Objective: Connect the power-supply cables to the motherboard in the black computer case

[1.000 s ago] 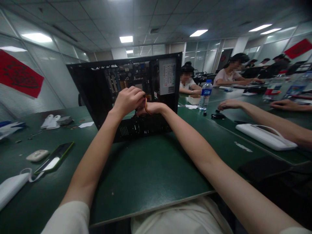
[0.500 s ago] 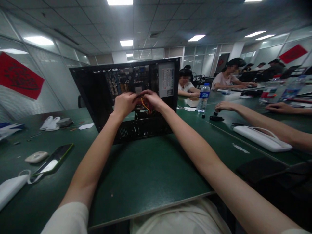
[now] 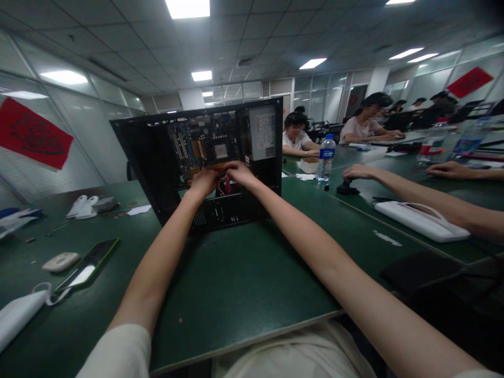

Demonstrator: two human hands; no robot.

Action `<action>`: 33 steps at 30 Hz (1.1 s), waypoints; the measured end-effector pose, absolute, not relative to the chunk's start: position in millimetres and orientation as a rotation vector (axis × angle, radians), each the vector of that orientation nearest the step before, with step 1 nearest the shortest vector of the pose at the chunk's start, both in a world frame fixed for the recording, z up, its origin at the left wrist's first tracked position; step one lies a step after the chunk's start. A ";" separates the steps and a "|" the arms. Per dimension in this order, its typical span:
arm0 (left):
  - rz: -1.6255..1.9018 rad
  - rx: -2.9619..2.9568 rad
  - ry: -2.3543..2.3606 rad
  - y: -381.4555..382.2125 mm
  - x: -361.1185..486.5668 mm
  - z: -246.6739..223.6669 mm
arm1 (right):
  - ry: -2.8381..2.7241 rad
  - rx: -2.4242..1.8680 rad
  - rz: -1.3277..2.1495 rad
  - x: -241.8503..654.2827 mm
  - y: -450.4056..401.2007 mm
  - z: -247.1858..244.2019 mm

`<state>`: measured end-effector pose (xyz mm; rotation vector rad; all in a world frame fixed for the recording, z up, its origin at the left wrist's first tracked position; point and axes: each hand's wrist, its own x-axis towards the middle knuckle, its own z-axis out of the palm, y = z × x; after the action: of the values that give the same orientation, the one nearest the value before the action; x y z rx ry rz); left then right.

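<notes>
An open black computer case [image 3: 145, 157] stands upright on the green table [image 3: 252, 278], its inside facing me. A motherboard [image 3: 205, 142] fills the middle, and a silver power supply [image 3: 263, 132] sits at the upper right. Both my hands are inside the case, at the motherboard's lower edge. My left hand [image 3: 205, 182] has its fingers bent together; my right hand [image 3: 241, 174] is close beside it, fingertips pinched near a bundle of coloured cables [image 3: 227, 185]. Whatever lies between the fingertips is too small and hidden to make out.
On the left lie a phone [image 3: 88, 264], a pale round object [image 3: 61, 262] and a white power bank [image 3: 23, 315]. Rightward are a water bottle [image 3: 326, 157], a small box [image 3: 309, 165], a white device [image 3: 421, 220] and another person's hand [image 3: 360, 172]. More people sit behind.
Both my hands have moved down inside the case, from over the middle of the motherboard to its lower edge. The silver square on the board now shows fully. The view has shifted slightly.
</notes>
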<state>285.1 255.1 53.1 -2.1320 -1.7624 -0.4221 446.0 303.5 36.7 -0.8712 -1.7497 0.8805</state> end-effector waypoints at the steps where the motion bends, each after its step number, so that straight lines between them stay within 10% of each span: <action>1: -0.414 -2.133 -1.778 255.7 284.9 53.1 | -1.778 -0.887 0.919 445.6 301.6 35.8; 33: -1.583 -2.477 -2.291 277.1 274.9 38.8 | -1.698 -0.941 0.989 448.7 291.3 38.2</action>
<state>274.9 277.1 38.8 -2.4771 -2.2908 -1.5826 448.7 291.3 38.2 -0.9411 -1.6979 0.9895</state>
